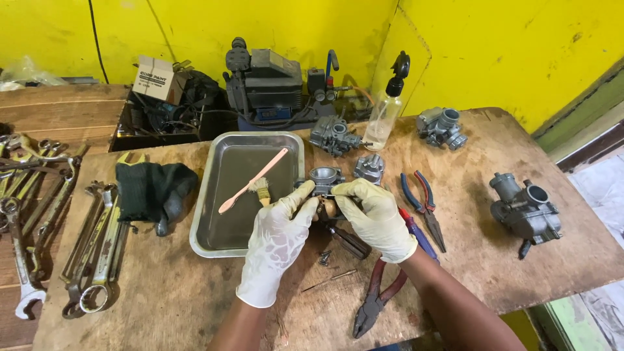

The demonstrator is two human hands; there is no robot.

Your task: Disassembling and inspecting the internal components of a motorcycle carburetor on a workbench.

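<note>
Far left of left hand: wrenches point(97, 253), black glove point(153, 188), steel tray point(221, 227) with pink-handled brush point(250, 183) just beside fingers. Left hand point(276, 240) wraps the carburetor point(325, 185), closed grip. Right hand point(376, 218) pinches narrow on a thin tool at its body; tip hidden, can't tell type. Loose screws point(324, 258) just below the hands, likely to roll off or get knocked. Red pliers point(377, 296) near right wrist. Carburetor underside blocked by the gloves.
</note>
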